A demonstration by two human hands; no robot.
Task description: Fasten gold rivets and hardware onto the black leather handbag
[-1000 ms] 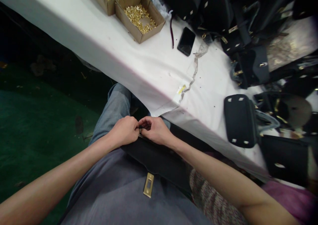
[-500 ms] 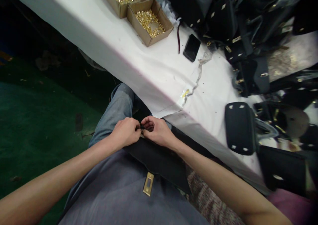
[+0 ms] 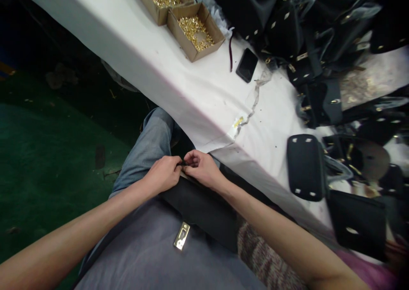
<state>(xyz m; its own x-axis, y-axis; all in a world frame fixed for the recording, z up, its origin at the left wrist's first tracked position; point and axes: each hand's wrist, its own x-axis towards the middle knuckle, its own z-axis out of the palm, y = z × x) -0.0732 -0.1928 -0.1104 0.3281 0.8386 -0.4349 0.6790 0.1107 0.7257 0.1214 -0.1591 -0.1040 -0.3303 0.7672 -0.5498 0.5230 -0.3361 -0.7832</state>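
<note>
A black bag piece (image 3: 201, 209) lies across my lap, with a gold metal plate (image 3: 182, 236) at its lower edge. At its far edge, my left hand (image 3: 164, 173) has its fingers pinched on the black piece. Close beside it, my right hand (image 3: 202, 167) pinches something small and dark at the same edge, its thumb and forefinger together and the other fingers curled. The small part between the two hands is mostly hidden by the fingertips.
On the white-covered table (image 3: 204, 98) stand two cardboard boxes (image 3: 209, 50) of small gold pieces, beside a black phone (image 3: 247, 65). Several black bags with gold fittings are piled at the right, near a black rounded panel (image 3: 305, 167). Green floor (image 3: 47, 153) shows at the left.
The black piece and its gold plate have shifted slightly left on my lap. Both hands stay at the far edge, with small finger movements. The view has shifted a little.
</note>
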